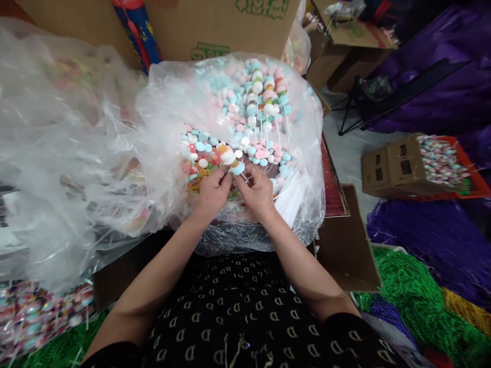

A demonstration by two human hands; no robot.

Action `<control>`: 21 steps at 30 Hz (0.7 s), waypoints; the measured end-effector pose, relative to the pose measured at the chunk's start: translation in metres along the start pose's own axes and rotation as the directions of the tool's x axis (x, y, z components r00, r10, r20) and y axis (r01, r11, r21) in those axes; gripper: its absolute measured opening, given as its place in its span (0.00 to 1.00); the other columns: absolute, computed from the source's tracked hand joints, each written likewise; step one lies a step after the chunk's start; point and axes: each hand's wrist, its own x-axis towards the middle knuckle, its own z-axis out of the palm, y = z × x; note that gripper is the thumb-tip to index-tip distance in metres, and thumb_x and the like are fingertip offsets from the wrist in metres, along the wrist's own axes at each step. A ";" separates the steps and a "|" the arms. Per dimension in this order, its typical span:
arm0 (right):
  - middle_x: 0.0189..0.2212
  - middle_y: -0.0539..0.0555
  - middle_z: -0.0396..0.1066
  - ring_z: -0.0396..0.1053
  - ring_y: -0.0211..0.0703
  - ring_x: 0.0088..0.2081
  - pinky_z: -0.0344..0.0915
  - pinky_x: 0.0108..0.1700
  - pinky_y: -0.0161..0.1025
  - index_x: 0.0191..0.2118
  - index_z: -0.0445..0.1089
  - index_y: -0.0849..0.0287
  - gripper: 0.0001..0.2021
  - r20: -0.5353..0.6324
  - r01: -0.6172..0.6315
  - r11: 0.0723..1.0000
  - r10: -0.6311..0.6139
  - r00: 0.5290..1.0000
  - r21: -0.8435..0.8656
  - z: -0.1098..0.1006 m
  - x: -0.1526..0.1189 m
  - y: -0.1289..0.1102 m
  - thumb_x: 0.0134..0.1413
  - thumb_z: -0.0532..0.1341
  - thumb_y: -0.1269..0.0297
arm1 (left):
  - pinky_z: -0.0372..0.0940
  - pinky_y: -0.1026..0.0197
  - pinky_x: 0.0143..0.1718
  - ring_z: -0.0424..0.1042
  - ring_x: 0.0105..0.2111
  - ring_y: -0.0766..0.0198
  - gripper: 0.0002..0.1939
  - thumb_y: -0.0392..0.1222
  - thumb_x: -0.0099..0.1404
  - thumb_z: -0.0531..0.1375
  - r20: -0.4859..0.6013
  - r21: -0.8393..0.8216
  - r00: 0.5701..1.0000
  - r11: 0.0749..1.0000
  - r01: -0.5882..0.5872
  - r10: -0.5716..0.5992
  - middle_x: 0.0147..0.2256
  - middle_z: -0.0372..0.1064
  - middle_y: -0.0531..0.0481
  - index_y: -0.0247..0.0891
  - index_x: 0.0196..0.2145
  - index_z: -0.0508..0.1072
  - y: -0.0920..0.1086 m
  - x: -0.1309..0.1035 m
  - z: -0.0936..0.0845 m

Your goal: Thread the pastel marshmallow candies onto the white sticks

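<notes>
Between my hands is a candy skewer (238, 168), a white stick threaded with blue, white, green and orange pieces and tilted up to the left. My right hand (257, 190) pinches it by the stick just below the blue candy. My left hand (215, 190) is closed right beside its candies; what lies between those fingertips is hidden. Beneath and left of the hands are ring-shaped gummies (195, 183) and loose pastel candies (205, 145). Several finished candy skewers (264, 97) lie on the pile farther back. White sticks (290, 197) are bunched right of my right hand.
Clear plastic sheeting (310, 179) surrounds the candies on a red table (333, 179). Large plastic bags (76, 153) crowd the left. A cardboard box (230, 30) stands behind. At right are an open carton (345, 245), a box of wrapped candies (441, 158) and green bead strands (406, 286).
</notes>
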 end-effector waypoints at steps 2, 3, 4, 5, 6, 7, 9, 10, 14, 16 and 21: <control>0.32 0.51 0.73 0.68 0.46 0.35 0.66 0.41 0.43 0.37 0.69 0.52 0.08 0.061 -0.005 0.999 0.003 0.998 0.039 -0.002 -0.003 -0.001 0.65 0.63 0.56 | 0.69 0.62 0.30 0.70 0.26 0.64 0.09 0.40 0.72 0.61 0.007 -0.042 1.000 0.999 0.029 -0.029 0.26 0.73 0.54 0.44 0.40 0.83 0.001 -0.003 0.001; 0.31 0.51 0.72 0.68 0.45 0.34 0.65 0.40 0.43 0.37 0.69 0.52 0.07 0.076 -0.019 0.998 0.015 0.997 0.053 -0.003 -0.004 0.000 0.65 0.62 0.56 | 0.68 0.63 0.29 0.70 0.26 0.65 0.09 0.41 0.72 0.61 0.007 -0.077 0.999 0.996 0.053 -0.053 0.27 0.73 0.54 0.44 0.41 0.83 0.001 -0.004 0.002; 0.30 0.50 0.71 0.67 0.45 0.33 0.65 0.39 0.43 0.38 0.69 0.52 0.06 0.079 -0.038 0.997 0.033 0.996 0.060 -0.004 -0.005 0.000 0.65 0.62 0.57 | 0.68 0.63 0.28 0.70 0.25 0.66 0.10 0.42 0.72 0.60 0.011 -0.115 0.997 0.990 0.078 -0.077 0.28 0.74 0.53 0.44 0.42 0.83 0.002 -0.006 0.002; 0.28 0.49 0.69 0.66 0.44 0.31 0.64 0.37 0.42 0.38 0.69 0.52 0.05 0.077 -0.057 0.996 0.052 0.996 0.066 -0.004 -0.006 0.001 0.64 0.62 0.58 | 0.68 0.63 0.28 0.71 0.26 0.66 0.11 0.44 0.73 0.60 0.022 -0.151 0.995 0.984 0.099 -0.097 0.29 0.75 0.52 0.43 0.44 0.83 0.003 -0.008 0.001; 0.26 0.47 0.68 0.64 0.43 0.30 0.63 0.36 0.42 0.39 0.68 0.52 0.04 0.077 -0.076 0.994 0.070 0.995 0.078 -0.005 -0.007 0.001 0.63 0.62 0.60 | 0.69 0.63 0.29 0.72 0.28 0.65 0.12 0.46 0.74 0.60 0.037 -0.180 0.994 0.977 0.112 -0.107 0.31 0.77 0.51 0.43 0.46 0.83 0.004 -0.009 0.001; 0.25 0.46 0.66 0.63 0.43 0.29 0.63 0.35 0.42 0.39 0.68 0.52 0.03 0.081 -0.094 0.991 0.086 0.993 0.098 -0.005 -0.007 0.002 0.62 0.62 0.62 | 0.71 0.62 0.32 0.75 0.31 0.64 0.13 0.48 0.75 0.60 0.057 -0.200 0.993 0.973 0.114 -0.105 0.34 0.78 0.50 0.43 0.48 0.83 0.005 -0.010 0.001; 0.25 0.46 0.66 0.64 0.43 0.28 0.64 0.35 0.41 0.41 0.68 0.51 0.04 0.113 -0.137 0.977 0.120 0.986 0.163 -0.005 -0.008 0.002 0.61 0.62 0.63 | 0.74 0.59 0.42 0.78 0.42 0.60 0.15 0.52 0.74 0.61 0.098 -0.223 0.992 0.970 0.096 -0.076 0.41 0.80 0.47 0.44 0.51 0.82 0.004 -0.012 0.001; 0.25 0.46 0.67 0.66 0.43 0.29 0.65 0.35 0.42 0.41 0.68 0.51 0.04 0.139 -0.162 0.965 0.135 0.981 0.207 -0.006 -0.009 0.001 0.61 0.62 0.63 | 0.74 0.58 0.45 0.78 0.46 0.58 0.16 0.53 0.73 0.63 0.111 -0.228 0.992 0.970 0.088 -0.064 0.44 0.81 0.47 0.44 0.52 0.81 0.003 -0.012 0.001; 0.25 0.46 0.68 0.67 0.41 0.27 0.64 0.32 0.39 0.41 0.67 0.51 0.05 0.274 -0.304 0.864 0.203 0.940 0.402 -0.011 -0.011 -0.006 0.61 0.62 0.60 | 0.75 0.59 0.41 0.78 0.38 0.61 0.17 0.51 0.70 0.66 0.141 -0.240 0.987 0.964 0.116 -0.084 0.39 0.80 0.49 0.44 0.53 0.81 -0.002 -0.013 0.002; 0.23 0.45 0.67 0.60 0.37 0.22 0.57 0.27 0.37 0.40 0.67 0.52 0.07 0.279 -0.351 0.804 0.240 0.930 0.479 -0.014 -0.013 -0.008 0.61 0.63 0.56 | 0.73 0.62 0.34 0.75 0.31 0.64 0.14 0.49 0.70 0.66 0.143 -0.267 0.984 0.953 0.141 -0.106 0.33 0.78 0.51 0.44 0.51 0.82 -0.001 -0.013 0.003; 0.24 0.45 0.67 0.62 0.37 0.25 0.60 0.30 0.37 0.39 0.70 0.54 0.14 0.169 -0.286 0.783 0.230 0.958 0.553 -0.012 -0.020 -0.003 0.58 0.68 0.51 | 0.68 0.65 0.25 0.70 0.23 0.67 0.12 0.48 0.70 0.64 0.145 -0.272 0.974 0.940 0.207 -0.173 0.25 0.73 0.54 0.43 0.48 0.82 0.012 -0.013 0.001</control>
